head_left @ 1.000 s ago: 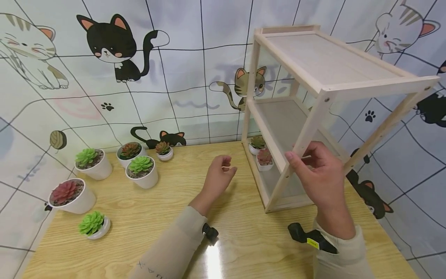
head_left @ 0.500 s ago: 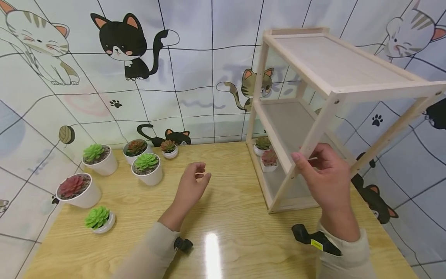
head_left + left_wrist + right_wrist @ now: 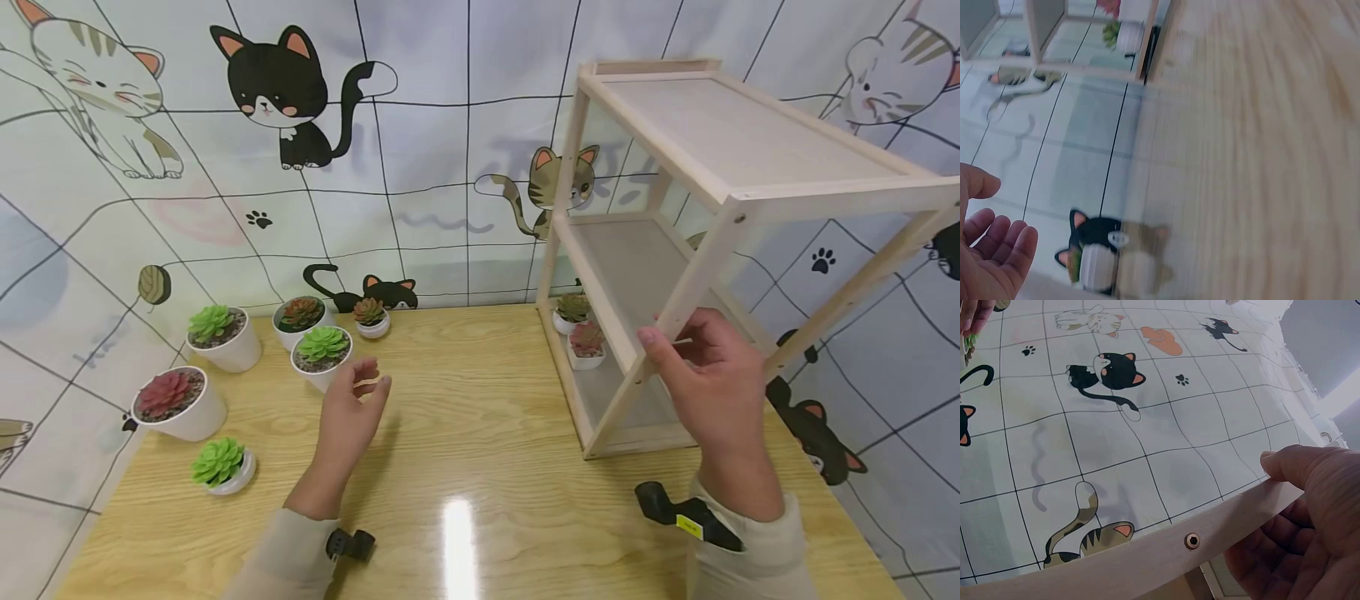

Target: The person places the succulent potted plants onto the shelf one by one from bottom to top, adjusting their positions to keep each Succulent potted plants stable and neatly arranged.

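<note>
My left hand [image 3: 351, 417] is held over the table with its fingers loosely bent and nothing in them. Its fingertips overlap the front of a white pot with a bright green succulent [image 3: 322, 343] in the head view. The left wrist view has the same hand [image 3: 997, 250] at its lower left edge. On the right, my right hand [image 3: 712, 400] grips the near front post of a three-tier wooden shelf [image 3: 652, 154], thumb on one side and fingers curled behind. The right wrist view gives that thumb [image 3: 1288, 465] against the post [image 3: 1147, 569].
Two small succulents, one green [image 3: 573, 308] and one reddish [image 3: 586, 342], stand on the shelf's bottom tier. More potted succulents sit at the table's left: a red one [image 3: 180, 404], green ones [image 3: 225, 337] [image 3: 225, 467], and brownish ones [image 3: 302, 321] [image 3: 371, 318]. A cat-print cloth [image 3: 435, 125] hangs behind.
My left hand has moved left across the table, from near the shelf to the green succulent pot. The right hand keeps its grip on the shelf post. The head view has shifted slightly.
</note>
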### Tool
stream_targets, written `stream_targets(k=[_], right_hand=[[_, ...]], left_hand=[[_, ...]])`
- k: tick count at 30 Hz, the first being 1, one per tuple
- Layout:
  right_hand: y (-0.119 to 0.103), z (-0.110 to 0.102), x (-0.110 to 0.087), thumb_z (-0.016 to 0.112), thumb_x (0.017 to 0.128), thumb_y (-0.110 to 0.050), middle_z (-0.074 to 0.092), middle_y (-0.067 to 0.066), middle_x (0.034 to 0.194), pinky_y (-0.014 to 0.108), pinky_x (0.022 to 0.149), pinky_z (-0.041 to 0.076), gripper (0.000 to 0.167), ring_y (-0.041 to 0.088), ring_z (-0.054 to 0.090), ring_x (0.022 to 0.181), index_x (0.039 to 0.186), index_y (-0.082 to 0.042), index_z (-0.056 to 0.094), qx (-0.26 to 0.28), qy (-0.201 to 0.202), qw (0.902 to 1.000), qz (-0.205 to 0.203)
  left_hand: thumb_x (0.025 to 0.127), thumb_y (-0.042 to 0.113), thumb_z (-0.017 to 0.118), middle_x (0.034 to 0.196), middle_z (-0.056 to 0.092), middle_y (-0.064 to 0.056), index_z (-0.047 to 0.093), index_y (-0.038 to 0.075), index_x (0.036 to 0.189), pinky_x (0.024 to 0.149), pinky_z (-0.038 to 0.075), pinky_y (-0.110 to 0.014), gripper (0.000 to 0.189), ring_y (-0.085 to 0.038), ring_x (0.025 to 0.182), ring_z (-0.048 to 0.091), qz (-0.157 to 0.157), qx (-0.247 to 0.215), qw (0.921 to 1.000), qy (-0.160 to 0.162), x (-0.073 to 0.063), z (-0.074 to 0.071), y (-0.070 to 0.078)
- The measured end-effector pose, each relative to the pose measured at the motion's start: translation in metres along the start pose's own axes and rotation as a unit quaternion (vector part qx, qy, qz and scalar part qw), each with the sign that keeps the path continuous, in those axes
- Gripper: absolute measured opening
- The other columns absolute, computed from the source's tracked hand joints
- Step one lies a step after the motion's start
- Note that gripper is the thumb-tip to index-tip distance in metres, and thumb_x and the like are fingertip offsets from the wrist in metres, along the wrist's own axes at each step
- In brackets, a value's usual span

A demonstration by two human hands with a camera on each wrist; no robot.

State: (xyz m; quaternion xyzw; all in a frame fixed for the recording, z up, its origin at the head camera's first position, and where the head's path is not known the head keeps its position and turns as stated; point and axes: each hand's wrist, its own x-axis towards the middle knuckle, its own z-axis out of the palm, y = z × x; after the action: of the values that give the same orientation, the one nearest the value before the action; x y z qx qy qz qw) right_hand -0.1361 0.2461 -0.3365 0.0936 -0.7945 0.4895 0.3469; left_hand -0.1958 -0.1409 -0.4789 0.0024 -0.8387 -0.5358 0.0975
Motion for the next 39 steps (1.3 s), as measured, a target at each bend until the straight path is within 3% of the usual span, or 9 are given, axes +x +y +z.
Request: stream_targets(k=[2,8,10,15,21,26,32,34,39], right_hand=[[0.001,-0.001,0.000,0.075,0.089,0.006,0.072,-0.016,0.100,0.009,0.072,0.055,0.022,0.000,0.066,0.079,0.111,0.011,0.070,0.001,0.001,1.0000,0.001],[0.002,-0.002,-0.001,0.075,0.089,0.007,0.072,-0.014,0.099,0.009,0.071,0.055,0.022,0.000,0.066,0.078,0.110,0.010,0.070,0.002,0.004,1.0000,0.003],[0.002,-0.003,-0.001,0.075,0.089,0.006,0.073,-0.013,0.100,0.009,0.071,0.055,0.022,0.001,0.067,0.079,0.111,0.010,0.070,0.001,0.004,1.0000,0.008],[0.001,-0.002,-0.002,0.075,0.090,0.006,0.073,-0.010,0.101,0.009,0.071,0.056,0.022,0.002,0.067,0.079,0.112,0.009,0.070,-0.003,0.002,0.9998,0.018],[-0.001,-0.002,-0.002,0.075,0.091,0.005,0.073,-0.011,0.101,0.009,0.071,0.056,0.023,0.002,0.066,0.079,0.112,0.009,0.070,-0.009,-0.001,0.9997,0.021],[-0.004,-0.001,-0.001,0.075,0.091,0.003,0.071,-0.017,0.102,0.009,0.072,0.056,0.024,0.002,0.066,0.080,0.114,0.007,0.071,-0.018,-0.005,0.9993,0.032],[-0.005,-0.001,-0.001,0.076,0.091,0.002,0.070,-0.020,0.103,0.009,0.073,0.055,0.025,0.001,0.066,0.080,0.115,0.006,0.071,-0.025,-0.005,0.9991,0.034],[-0.004,-0.001,-0.001,0.075,0.091,0.002,0.070,-0.020,0.103,0.009,0.073,0.055,0.025,0.001,0.066,0.081,0.115,0.006,0.071,-0.023,-0.005,0.9992,0.032],[-0.003,-0.001,-0.001,0.075,0.090,0.004,0.070,-0.020,0.102,0.008,0.073,0.055,0.024,0.000,0.066,0.080,0.113,0.008,0.071,-0.019,-0.004,0.9997,0.017]], left_hand=[[0.102,0.010,0.065,0.134,0.059,-0.019,0.054,-0.002,0.135,0.103,0.054,-0.042,0.037,-0.029,0.123,0.059,-0.005,-0.005,0.9999,0.014,0.002,-0.007,-0.004],[0.102,0.013,0.065,0.126,0.062,-0.018,0.058,-0.003,0.129,0.088,0.048,-0.006,0.032,-0.020,0.115,0.059,-0.011,-0.004,0.9964,0.084,0.009,-0.024,-0.013],[0.102,0.013,0.065,0.123,0.063,-0.017,0.060,-0.003,0.126,0.084,0.045,-0.001,0.029,-0.015,0.111,0.058,-0.009,-0.003,0.9937,0.112,0.009,-0.029,-0.016],[0.102,0.013,0.064,0.117,0.064,-0.013,0.063,-0.003,0.122,0.085,0.045,-0.004,0.026,-0.003,0.105,0.055,0.011,-0.009,0.9844,0.175,0.010,-0.037,-0.020],[0.098,0.010,0.067,0.131,0.051,-0.020,0.055,-0.007,0.134,0.100,0.043,-0.026,0.041,-0.018,0.123,0.047,0.032,-0.037,0.9742,0.220,0.011,-0.040,-0.027],[0.094,0.018,0.076,0.155,0.031,-0.019,0.034,0.003,0.156,0.121,0.031,-0.045,0.077,-0.028,0.145,0.029,-0.027,-0.061,0.9755,0.210,0.013,-0.042,-0.033],[0.093,0.022,0.078,0.168,0.012,-0.012,0.005,0.015,0.166,0.131,0.018,-0.044,0.104,-0.028,0.157,0.015,-0.127,-0.138,0.9711,0.148,0.022,-0.044,-0.046],[0.093,0.020,0.077,0.169,0.010,-0.012,0.000,0.015,0.166,0.132,0.018,-0.043,0.107,-0.028,0.159,0.014,-0.142,-0.157,0.9688,0.129,0.025,-0.044,-0.052],[0.093,0.016,0.078,0.172,0.012,-0.013,0.000,0.014,0.165,0.131,0.020,-0.044,0.107,-0.027,0.159,0.016,-0.141,-0.178,0.9692,0.095,0.032,-0.042,-0.065]])
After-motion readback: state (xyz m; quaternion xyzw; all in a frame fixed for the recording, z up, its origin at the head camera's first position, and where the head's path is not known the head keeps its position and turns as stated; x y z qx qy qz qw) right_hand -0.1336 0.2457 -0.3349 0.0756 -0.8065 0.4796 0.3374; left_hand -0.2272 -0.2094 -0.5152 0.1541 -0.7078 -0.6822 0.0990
